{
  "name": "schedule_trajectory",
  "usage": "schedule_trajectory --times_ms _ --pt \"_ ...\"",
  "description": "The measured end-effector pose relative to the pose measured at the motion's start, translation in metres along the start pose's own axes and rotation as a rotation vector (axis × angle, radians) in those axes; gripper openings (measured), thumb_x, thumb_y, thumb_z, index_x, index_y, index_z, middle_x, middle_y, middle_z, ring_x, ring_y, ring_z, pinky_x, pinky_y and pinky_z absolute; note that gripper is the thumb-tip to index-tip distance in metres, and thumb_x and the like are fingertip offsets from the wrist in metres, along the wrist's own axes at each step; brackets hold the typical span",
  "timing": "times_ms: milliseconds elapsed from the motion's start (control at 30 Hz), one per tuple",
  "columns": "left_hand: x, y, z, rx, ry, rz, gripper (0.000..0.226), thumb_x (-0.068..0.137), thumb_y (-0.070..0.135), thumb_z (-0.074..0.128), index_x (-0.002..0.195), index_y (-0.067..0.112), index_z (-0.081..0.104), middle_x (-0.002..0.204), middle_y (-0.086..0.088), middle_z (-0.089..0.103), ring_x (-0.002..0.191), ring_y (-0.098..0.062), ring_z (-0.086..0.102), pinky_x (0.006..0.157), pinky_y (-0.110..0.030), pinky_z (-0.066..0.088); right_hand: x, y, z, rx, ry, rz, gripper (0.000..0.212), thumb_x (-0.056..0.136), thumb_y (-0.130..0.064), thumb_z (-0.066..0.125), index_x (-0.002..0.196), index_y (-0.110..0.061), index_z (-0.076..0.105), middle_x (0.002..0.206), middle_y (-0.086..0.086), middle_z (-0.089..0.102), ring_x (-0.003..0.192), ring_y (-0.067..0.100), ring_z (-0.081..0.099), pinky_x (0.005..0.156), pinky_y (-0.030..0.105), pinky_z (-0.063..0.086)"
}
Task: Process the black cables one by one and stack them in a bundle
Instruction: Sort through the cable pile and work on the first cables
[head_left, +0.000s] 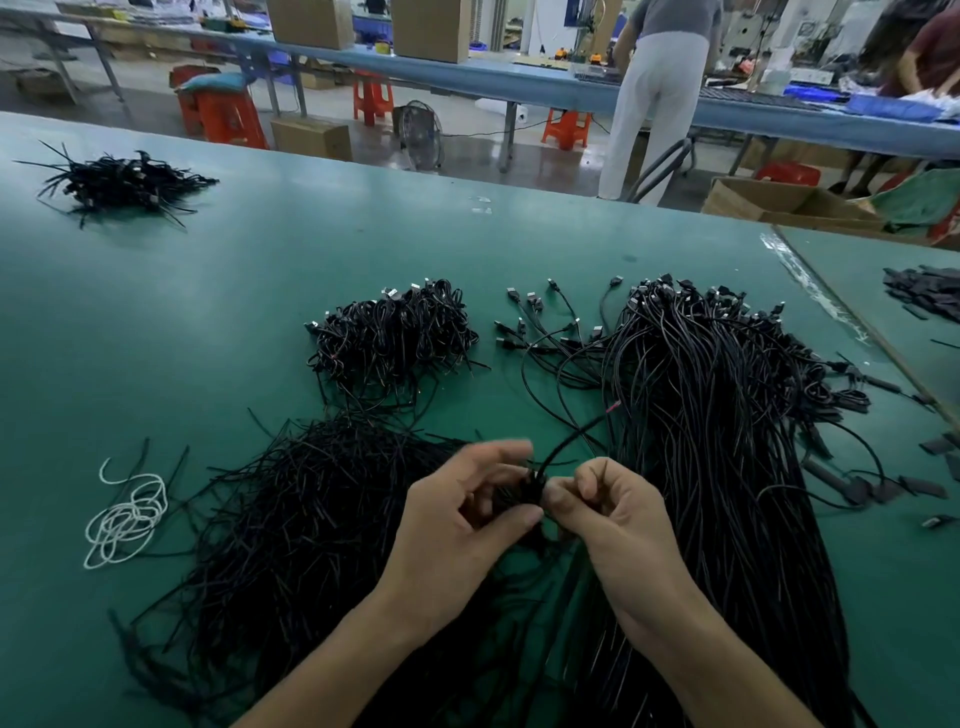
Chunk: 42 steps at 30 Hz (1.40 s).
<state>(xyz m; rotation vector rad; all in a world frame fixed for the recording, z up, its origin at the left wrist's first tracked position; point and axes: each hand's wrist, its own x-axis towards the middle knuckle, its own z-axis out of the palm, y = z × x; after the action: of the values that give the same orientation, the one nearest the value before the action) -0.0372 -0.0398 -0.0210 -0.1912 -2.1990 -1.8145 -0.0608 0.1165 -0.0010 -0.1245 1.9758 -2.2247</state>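
Black cable (570, 437): I am pinching it between left hand (457, 525) and right hand (610, 519), tail running forward-right; bundle (395, 338) lying forward-left.

My green counter (260, 270) carries a loose coil of white cord (127, 519) near its left side. On the neighbouring counter to my right lie flat black strips (919, 291). Beyond the far edge, on the floor, stand an orange stool (228, 117) topped with a teal cushion (215, 82), a closed cardboard box (311, 137), a floor fan (422, 132) and two more orange stools (372, 98). An open carton (769, 200) sits further right. A long blue counter (519, 78) bears two tall cardboard boxes (431, 28). A person in white trousers (654, 104) stands at it, back to me, and a second person (930, 52) stands at the far right.
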Motion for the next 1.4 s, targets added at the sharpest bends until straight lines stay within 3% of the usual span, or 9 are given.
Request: schedule_trajectory --times_ms 133,300,433,533,700,967,1100,1233,1400 --pt "-0.005 0.001 0.001 0.149 -0.017 0.287 0.03 0.086 0.001 0.063 0.103 0.02 0.076 0.104 0.008 0.068 0.098 -0.015 0.066 0.084 -0.026 0.053 0.004 -0.005 -0.004 0.088 0.003 0.034 0.033 0.09 0.008 0.06 0.072 -0.012 0.041 0.073 0.01 0.062 0.071 0.018 0.059 0.064 0.022 0.053" --pt "-0.006 -0.001 0.004 0.054 -0.075 0.084 0.003 0.088 0.031 0.065 0.09 0.033 0.068 0.079 0.009 0.058 0.067 -0.008 0.054 0.061 -0.019 0.042 0.002 -0.008 -0.002 -0.04 0.0 -0.033 0.034 0.09 0.004 0.064 0.073 -0.012 0.04 0.07 0.001 0.062 0.069 0.01 0.058 0.068 0.02 0.052" --pt "-0.006 -0.007 0.011 0.074 -0.045 -0.041 0.033 0.084 0.027 0.081 0.092 0.039 0.051 0.067 0.007 0.057 0.053 -0.001 0.045 0.052 -0.017 0.039 0.001 -0.013 0.004 -0.029 -0.003 -0.071 0.033 0.089 0.006 0.064 0.071 -0.011 0.042 0.069 -0.005 0.063 0.069 0.005 0.06 0.068 0.015 0.05" --pt "-0.006 -0.008 0.009 0.057 -0.027 -0.062 0.024 0.086 0.032 0.078 0.092 0.036 0.055 0.066 0.002 0.061 0.05 -0.008 0.049 0.048 -0.023 0.04 0.0 -0.016 0.01 -0.058 -0.048 -0.083 0.033 0.089 0.005 0.064 0.071 -0.012 0.043 0.068 -0.005 0.063 0.068 0.005 0.059 0.069 0.015 0.05" --pt "-0.008 -0.002 0.002 -0.039 -0.12 -0.113 0.017 0.084 0.039 0.068 0.101 0.037 0.065 0.077 -0.002 0.073 0.068 -0.023 0.07 0.063 -0.04 0.058 0.002 -0.014 0.01 0.021 -0.046 0.008 0.031 0.09 0.003 0.064 0.073 -0.012 0.043 0.073 0.002 0.065 0.072 0.011 0.062 0.072 0.023 0.055" --pt "0.001 -0.01 -0.012 0.139 -0.149 0.021 0.022 0.092 0.046 0.055 0.113 0.046 0.06 0.108 0.022 0.066 0.098 -0.005 0.066 0.075 -0.019 0.053 0.0 -0.008 0.009 0.115 -0.07 0.136 0.034 0.086 -0.003 0.069 0.063 -0.023 0.054 0.062 -0.005 0.057 0.056 0.007 0.047 0.053 0.019 0.041" --pt "0.008 -0.017 -0.019 0.291 -0.144 0.198 0.02 0.098 0.05 0.054 0.11 0.037 0.063 0.105 0.018 0.057 0.095 -0.01 0.06 0.069 -0.012 0.044 0.003 -0.007 0.008 0.319 -0.11 0.307 0.028 0.068 -0.011 0.076 0.063 -0.021 0.05 0.063 -0.001 0.052 0.054 0.009 0.046 0.049 0.021 0.039" --pt "0.025 -0.017 -0.025 0.174 -0.239 0.104 0.009 0.091 0.038 0.064 0.097 0.042 0.068 0.1 0.015 0.065 0.089 -0.009 0.063 0.068 -0.018 0.048 0.006 0.002 0.005 0.437 -0.096 0.396 0.026 0.066 -0.007 0.078 0.066 -0.019 0.055 0.07 0.005 0.059 0.054 0.012 0.051 0.046 0.022 0.041" --pt "0.061 -0.025 -0.035 0.259 -0.106 -0.022 0.013 0.092 0.023 0.068 0.091 0.035 0.065 0.078 0.01 0.071 0.06 -0.006 0.065 0.055 -0.017 0.053 0.013 0.007 -0.016 -0.238 -0.016 0.224 0.013 0.091 -0.022 0.07 0.101 -0.022 0.062 0.089 0.0 0.075 0.071 0.007 0.066 0.064 0.021 0.047"
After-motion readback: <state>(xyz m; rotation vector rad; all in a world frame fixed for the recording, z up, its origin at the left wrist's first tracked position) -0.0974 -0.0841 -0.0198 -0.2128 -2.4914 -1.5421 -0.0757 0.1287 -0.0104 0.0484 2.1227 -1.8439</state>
